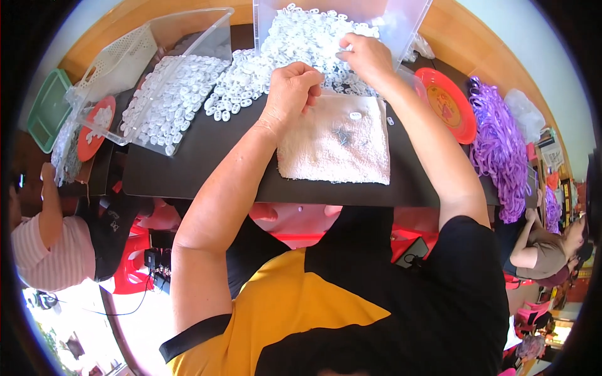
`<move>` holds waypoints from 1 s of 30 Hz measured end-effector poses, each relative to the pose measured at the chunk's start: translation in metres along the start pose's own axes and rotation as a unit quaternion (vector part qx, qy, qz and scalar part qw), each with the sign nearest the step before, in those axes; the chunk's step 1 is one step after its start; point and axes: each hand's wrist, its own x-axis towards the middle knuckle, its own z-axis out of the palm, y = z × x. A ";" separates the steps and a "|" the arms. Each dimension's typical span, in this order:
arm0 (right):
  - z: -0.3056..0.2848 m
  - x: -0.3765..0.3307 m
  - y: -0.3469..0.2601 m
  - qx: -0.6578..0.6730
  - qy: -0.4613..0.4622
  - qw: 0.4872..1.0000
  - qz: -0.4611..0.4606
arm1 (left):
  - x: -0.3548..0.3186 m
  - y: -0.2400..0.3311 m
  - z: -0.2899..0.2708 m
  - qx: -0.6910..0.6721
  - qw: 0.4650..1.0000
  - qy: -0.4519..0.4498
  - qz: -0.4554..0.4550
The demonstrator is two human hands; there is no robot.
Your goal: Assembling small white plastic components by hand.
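My left hand [293,91] is closed above the top left corner of a pale folded towel [307,156], its curled fingers hiding anything inside. Farther right, my right hand [369,57] reaches over a heap of small white oval plastic pieces with holes [301,37], in and before a clear plastic bin [404,25]. Its fingers are bent toward the thumb; whatever they grip is too small to make out. On the towel lie a single white oval piece [355,115] and a few thin, grey metal bits [342,135]. Another small white piece [390,121] rests beside the towel's right edge.
A tilted clear bin [135,128] spills more white pieces at left, near a red plate [97,128] and a green tray [47,106]. To the right are a red round tray [446,105] and purple straps [498,144]. Other people sit at both sides.
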 end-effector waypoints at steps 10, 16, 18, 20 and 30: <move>0.011 0.010 0.031 0.106 -0.010 0.994 0.005 | 0.003 0.000 0.001 -0.003 1.000 0.018 -0.004; -0.036 -0.044 -0.017 0.527 -0.123 0.824 0.167 | -0.004 0.005 0.002 -0.142 0.990 -0.001 -0.016; -0.037 -0.056 -0.030 0.529 -0.119 0.825 0.163 | -0.004 0.002 0.002 -0.161 0.987 0.014 0.001; -0.036 -0.066 -0.041 0.538 -0.123 0.817 0.169 | -0.004 0.002 0.005 -0.179 0.983 0.025 0.017; -0.010 -0.086 -0.090 0.140 -0.008 0.984 -0.113 | -0.009 0.010 -0.003 -0.257 0.966 -0.009 -0.021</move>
